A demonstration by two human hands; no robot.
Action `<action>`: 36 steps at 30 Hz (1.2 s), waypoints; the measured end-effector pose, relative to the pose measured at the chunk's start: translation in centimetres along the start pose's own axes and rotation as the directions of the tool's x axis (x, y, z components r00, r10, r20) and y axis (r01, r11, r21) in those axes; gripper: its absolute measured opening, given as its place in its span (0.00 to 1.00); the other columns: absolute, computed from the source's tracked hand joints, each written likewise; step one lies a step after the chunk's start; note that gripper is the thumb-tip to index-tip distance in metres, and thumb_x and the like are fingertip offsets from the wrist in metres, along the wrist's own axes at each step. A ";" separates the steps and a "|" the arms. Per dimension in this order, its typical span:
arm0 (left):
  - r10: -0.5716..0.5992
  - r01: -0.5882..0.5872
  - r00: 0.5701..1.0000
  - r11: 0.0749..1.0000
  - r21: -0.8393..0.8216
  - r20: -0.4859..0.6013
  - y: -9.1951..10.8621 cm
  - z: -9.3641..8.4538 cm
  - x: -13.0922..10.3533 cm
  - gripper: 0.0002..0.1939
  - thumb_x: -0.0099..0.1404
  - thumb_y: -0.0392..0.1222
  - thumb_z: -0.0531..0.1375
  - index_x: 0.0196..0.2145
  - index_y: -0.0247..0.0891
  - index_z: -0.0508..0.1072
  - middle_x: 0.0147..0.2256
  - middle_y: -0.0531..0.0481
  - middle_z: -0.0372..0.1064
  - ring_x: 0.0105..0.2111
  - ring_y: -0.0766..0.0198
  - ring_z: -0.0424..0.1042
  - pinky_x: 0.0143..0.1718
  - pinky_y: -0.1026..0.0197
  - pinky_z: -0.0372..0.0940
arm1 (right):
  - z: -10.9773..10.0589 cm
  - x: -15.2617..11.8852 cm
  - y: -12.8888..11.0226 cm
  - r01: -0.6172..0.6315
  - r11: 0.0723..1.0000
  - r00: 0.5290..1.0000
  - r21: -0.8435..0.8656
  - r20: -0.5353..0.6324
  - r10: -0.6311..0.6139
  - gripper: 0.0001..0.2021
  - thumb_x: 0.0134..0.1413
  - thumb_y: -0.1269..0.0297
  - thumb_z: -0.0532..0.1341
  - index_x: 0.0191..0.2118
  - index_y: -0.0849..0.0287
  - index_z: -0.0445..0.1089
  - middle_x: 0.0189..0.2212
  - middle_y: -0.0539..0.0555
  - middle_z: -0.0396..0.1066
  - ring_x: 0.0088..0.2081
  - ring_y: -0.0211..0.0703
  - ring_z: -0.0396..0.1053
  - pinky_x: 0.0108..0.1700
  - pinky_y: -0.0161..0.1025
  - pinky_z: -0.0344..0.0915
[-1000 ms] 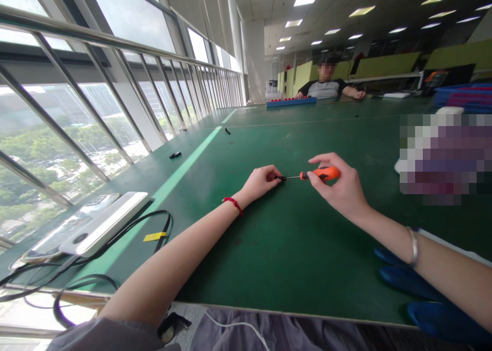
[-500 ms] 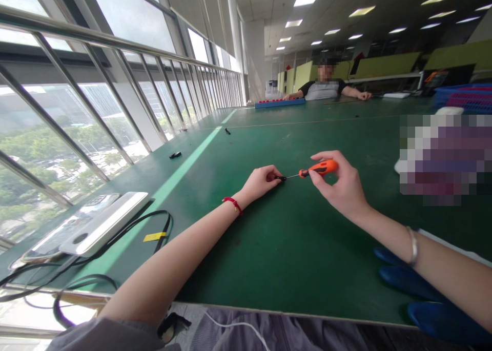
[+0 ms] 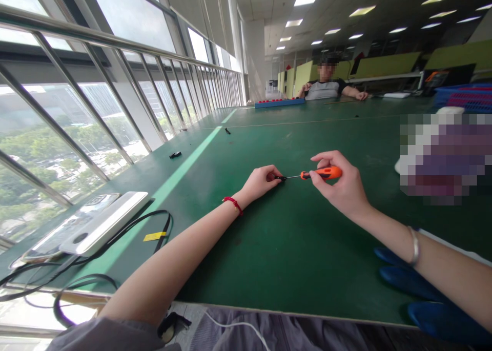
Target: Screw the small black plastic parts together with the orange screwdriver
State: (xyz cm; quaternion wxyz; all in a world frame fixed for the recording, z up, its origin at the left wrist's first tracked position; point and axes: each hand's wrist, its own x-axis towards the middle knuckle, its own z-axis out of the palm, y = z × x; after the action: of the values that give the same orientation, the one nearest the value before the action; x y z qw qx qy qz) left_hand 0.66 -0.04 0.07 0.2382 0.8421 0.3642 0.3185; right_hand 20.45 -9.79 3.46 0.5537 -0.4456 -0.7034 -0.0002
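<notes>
My left hand (image 3: 265, 181) rests on the green table and pinches a small black part (image 3: 282, 178), whose kind is too small to make out. My right hand (image 3: 340, 183) is closed round the orange and black handle of a screwdriver (image 3: 326, 173). The thin metal shaft points left, and its tip meets the black part at my left fingertips. The screwdriver lies nearly level, just above the table. Fingers hide much of the black part.
Small black pieces (image 3: 175, 155) lie on the green table (image 3: 246, 259) at the far left. A white power bank (image 3: 111, 223), a phone and black cables are at left. A blue strip with red knobs (image 3: 280, 103) lies near a person across the table. Blue objects (image 3: 407, 274) lie under my right forearm.
The screwdriver handle has tilted to a more level line and shifted slightly right in my right hand. My left hand stays put. The person opposite has raised one hand off the table.
</notes>
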 end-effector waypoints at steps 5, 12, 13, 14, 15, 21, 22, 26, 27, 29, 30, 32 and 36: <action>0.003 -0.003 1.000 1.000 0.015 -0.006 0.0 0.0 0.1 0.07 0.59 0.40 0.60 0.34 0.34 0.74 0.29 0.50 0.72 0.29 0.66 0.68 0.31 0.65 0.63 | 0.0 0.0 0.0 -0.073 0.997 0.993 0.025 0.098 0.071 0.04 0.50 0.62 0.61 0.32 0.55 0.66 0.20 0.47 0.65 0.21 0.39 0.64 0.27 0.38 0.62; 0.000 0.000 1.000 1.000 0.009 -0.009 0.0 0.0 0.0 0.07 0.58 0.39 0.60 0.34 0.34 0.74 0.28 0.50 0.72 0.28 0.66 0.68 0.31 0.65 0.63 | 0.1 -0.1 0.0 -0.062 0.998 0.998 0.001 0.016 0.062 0.07 0.49 0.64 0.62 0.36 0.55 0.67 0.26 0.50 0.69 0.27 0.41 0.68 0.33 0.39 0.64; 0.000 0.000 1.000 1.000 0.008 -0.008 0.0 0.0 0.0 0.07 0.58 0.39 0.60 0.34 0.34 0.74 0.29 0.50 0.72 0.28 0.66 0.68 0.31 0.65 0.63 | 0.2 -0.1 0.0 -0.056 0.998 0.998 0.020 0.003 0.056 0.09 0.48 0.65 0.62 0.38 0.55 0.66 0.28 0.50 0.69 0.28 0.41 0.67 0.33 0.39 0.64; -0.002 0.002 1.000 1.000 0.007 -0.006 0.0 0.0 0.0 0.07 0.58 0.39 0.60 0.34 0.34 0.74 0.29 0.50 0.72 0.28 0.66 0.68 0.31 0.65 0.63 | 0.1 -0.1 0.0 -0.052 0.998 0.999 0.045 0.002 0.052 0.12 0.47 0.66 0.62 0.40 0.55 0.65 0.28 0.50 0.68 0.28 0.40 0.67 0.33 0.39 0.64; -0.003 0.003 1.000 1.000 0.007 -0.006 0.0 0.0 0.0 0.07 0.58 0.39 0.60 0.34 0.34 0.74 0.29 0.50 0.72 0.29 0.66 0.68 0.31 0.65 0.63 | 0.1 -0.1 0.0 -0.054 0.996 0.999 0.066 0.010 0.053 0.13 0.47 0.66 0.62 0.42 0.56 0.64 0.27 0.49 0.66 0.27 0.40 0.66 0.32 0.38 0.64; -0.001 0.001 1.000 1.000 0.010 -0.006 -0.1 0.0 0.0 0.07 0.59 0.40 0.60 0.34 0.34 0.74 0.29 0.50 0.72 0.29 0.66 0.69 0.32 0.65 0.64 | 0.0 -0.1 -0.1 -0.100 0.995 0.987 0.030 0.133 0.095 0.07 0.54 0.59 0.58 0.30 0.55 0.66 0.18 0.46 0.65 0.19 0.38 0.63 0.30 0.39 0.62; 0.000 0.000 1.000 1.000 0.011 -0.006 -0.1 0.0 0.0 0.07 0.59 0.40 0.60 0.34 0.34 0.74 0.29 0.50 0.72 0.29 0.66 0.69 0.32 0.65 0.64 | 0.0 -0.1 -0.2 -0.096 0.995 0.988 0.024 0.125 0.092 0.07 0.54 0.59 0.58 0.29 0.55 0.66 0.18 0.47 0.66 0.20 0.38 0.64 0.31 0.39 0.62; -0.004 0.004 1.000 1.000 0.014 0.002 0.0 0.0 0.0 0.08 0.59 0.40 0.60 0.34 0.34 0.74 0.29 0.50 0.72 0.29 0.66 0.68 0.31 0.65 0.63 | 0.0 0.0 -0.2 -0.054 0.998 0.998 0.031 0.027 0.053 0.06 0.50 0.64 0.61 0.37 0.55 0.66 0.24 0.49 0.68 0.27 0.41 0.67 0.34 0.40 0.65; -0.007 0.007 1.000 1.000 0.016 0.002 0.0 0.0 0.0 0.07 0.59 0.40 0.60 0.34 0.34 0.74 0.29 0.50 0.72 0.29 0.66 0.68 0.31 0.65 0.63 | 0.0 0.0 -0.2 -0.043 0.998 0.999 0.044 0.012 0.043 0.09 0.49 0.65 0.61 0.39 0.54 0.65 0.26 0.49 0.68 0.29 0.42 0.68 0.34 0.40 0.65; -0.009 0.009 1.000 1.000 0.016 0.002 0.0 0.0 0.0 0.07 0.59 0.40 0.60 0.34 0.34 0.74 0.28 0.50 0.71 0.28 0.66 0.68 0.31 0.65 0.63 | 0.0 0.0 -0.1 -0.034 0.997 0.999 0.066 0.008 0.033 0.12 0.48 0.66 0.61 0.41 0.54 0.64 0.27 0.49 0.66 0.29 0.41 0.67 0.34 0.39 0.66; -0.007 0.007 1.000 1.000 0.014 0.002 0.0 0.0 0.0 0.07 0.59 0.40 0.60 0.34 0.34 0.74 0.28 0.50 0.72 0.28 0.66 0.68 0.31 0.65 0.63 | 0.0 0.0 -0.1 -0.040 0.997 0.999 0.065 0.017 0.039 0.12 0.48 0.66 0.61 0.41 0.54 0.64 0.25 0.48 0.64 0.27 0.40 0.66 0.33 0.39 0.66; 0.000 0.000 1.000 1.000 0.009 0.002 0.0 0.0 0.0 0.07 0.59 0.40 0.60 0.34 0.34 0.74 0.29 0.50 0.72 0.29 0.66 0.68 0.32 0.65 0.63 | -0.1 0.0 -0.1 -0.071 0.996 0.996 0.058 0.065 0.067 0.08 0.50 0.64 0.61 0.38 0.54 0.65 0.21 0.46 0.63 0.23 0.39 0.64 0.29 0.38 0.64; 0.012 -0.012 1.000 1.000 0.010 -0.003 -0.1 0.0 0.1 0.08 0.59 0.40 0.60 0.34 0.34 0.74 0.29 0.49 0.72 0.29 0.66 0.69 0.32 0.64 0.64 | -0.1 -0.2 -0.2 -0.120 0.991 0.984 0.057 0.138 0.112 0.06 0.54 0.59 0.59 0.31 0.54 0.67 0.21 0.48 0.68 0.21 0.39 0.66 0.25 0.37 0.61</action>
State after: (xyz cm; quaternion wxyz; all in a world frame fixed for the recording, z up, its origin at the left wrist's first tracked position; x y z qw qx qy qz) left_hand 0.64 0.12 0.01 0.2313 0.8450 0.3612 0.3194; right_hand 20.37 -10.05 3.46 0.5184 -0.4666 -0.7115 0.0848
